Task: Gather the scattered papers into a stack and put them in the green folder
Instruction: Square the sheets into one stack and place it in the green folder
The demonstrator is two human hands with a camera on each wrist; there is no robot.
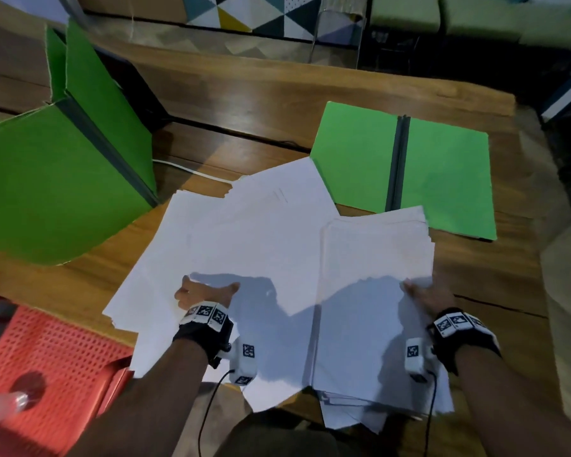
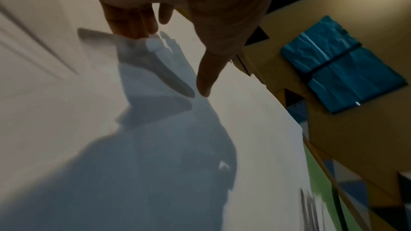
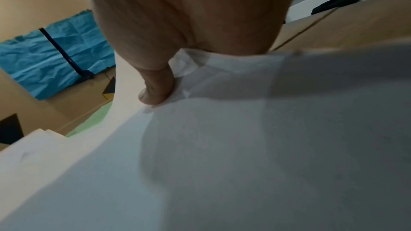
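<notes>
White paper (image 1: 261, 245) covers the near middle of the wooden bench (image 1: 277, 94) in two loose heaps, thin matte sheets fanned at odd angles, some corners hanging over the near edge toward me. My left hand (image 1: 203, 293) lies on the left heap with fingers (image 2: 133, 22) reaching forward and touching the top sheet, thumb splayed, gripping nothing. My right hand (image 1: 426, 296) is at the right edge of the neater right-hand pile (image 1: 376, 258); the wrist view shows the thumb pressing a lifted corner, the other fingers hidden under the sheets, so I judge it to be pinching them. The green folder (image 1: 406, 169) lies open and flat toward the far right corner, smooth card with a dark spine strip, its near edge tucked under the paper. I judge the step to be drawing both heaps together. Done well, that means sliding with flat palms rather than plucking single sheets, which buckle easily, then squaring the edges against the bench. A second green folder (image 1: 63, 166) stands propped open at the left edge.
</notes>
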